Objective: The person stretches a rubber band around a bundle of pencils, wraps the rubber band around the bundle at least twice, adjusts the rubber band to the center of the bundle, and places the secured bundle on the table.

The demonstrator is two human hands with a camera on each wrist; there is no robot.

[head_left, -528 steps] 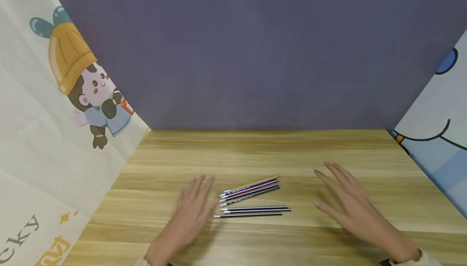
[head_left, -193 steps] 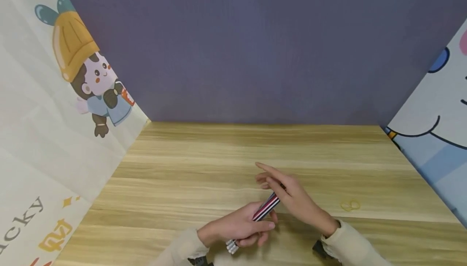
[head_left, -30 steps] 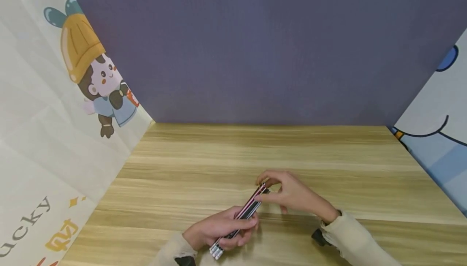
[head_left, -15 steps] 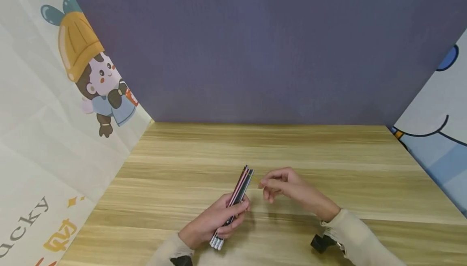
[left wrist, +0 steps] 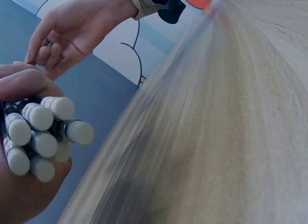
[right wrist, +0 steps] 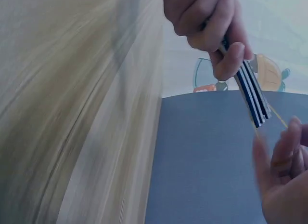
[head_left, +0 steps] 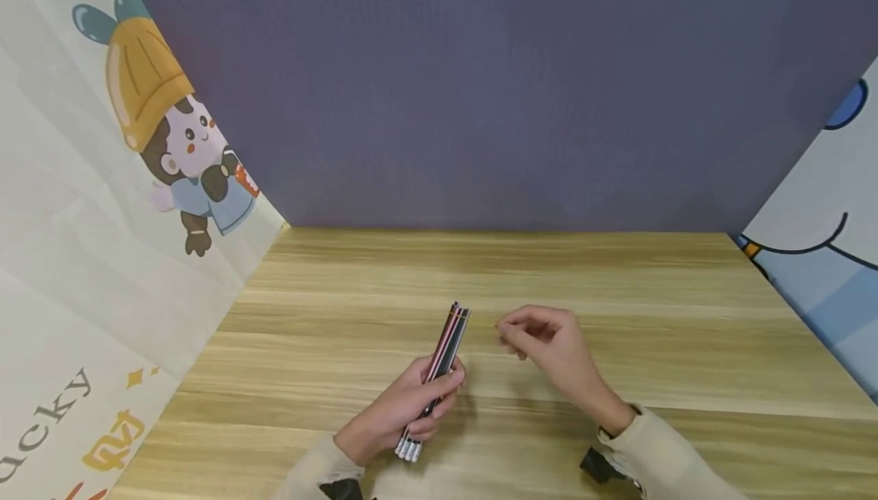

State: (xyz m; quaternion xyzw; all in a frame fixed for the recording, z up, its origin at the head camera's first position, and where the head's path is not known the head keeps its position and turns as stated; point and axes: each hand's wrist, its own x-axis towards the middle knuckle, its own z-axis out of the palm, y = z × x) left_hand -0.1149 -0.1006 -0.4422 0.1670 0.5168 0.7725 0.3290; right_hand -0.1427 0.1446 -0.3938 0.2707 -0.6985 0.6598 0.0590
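A bundle of several striped pencils (head_left: 447, 344) is held in my left hand (head_left: 405, 407), thumb across the front and fingers curled round it. The bundle tilts over the table with its far ends up; the white eraser ends (left wrist: 44, 144) stick out below the hand in the left wrist view. A thin yellow rubber band (head_left: 459, 315) crosses the bundle near the far ends. In the right wrist view, the rubber band (right wrist: 279, 116) stretches from the pencils to my right hand (right wrist: 288, 185). That right hand (head_left: 557, 347) is right of the bundle, thumb and index finger pinching the band.
Beneath both hands lies a wood-grain table (head_left: 329, 302). A dark grey-blue panel (head_left: 439, 88) rises along its back edge. Cartoon-printed sheets, one on the left (head_left: 55, 256) and one on the right (head_left: 816, 195), border the sides.
Pencils that lay loose on the table are now bundled in my left hand; the yellow loops left the table. Over the last second my right hand drew rightward from the tips, and the bundle turned more upright.
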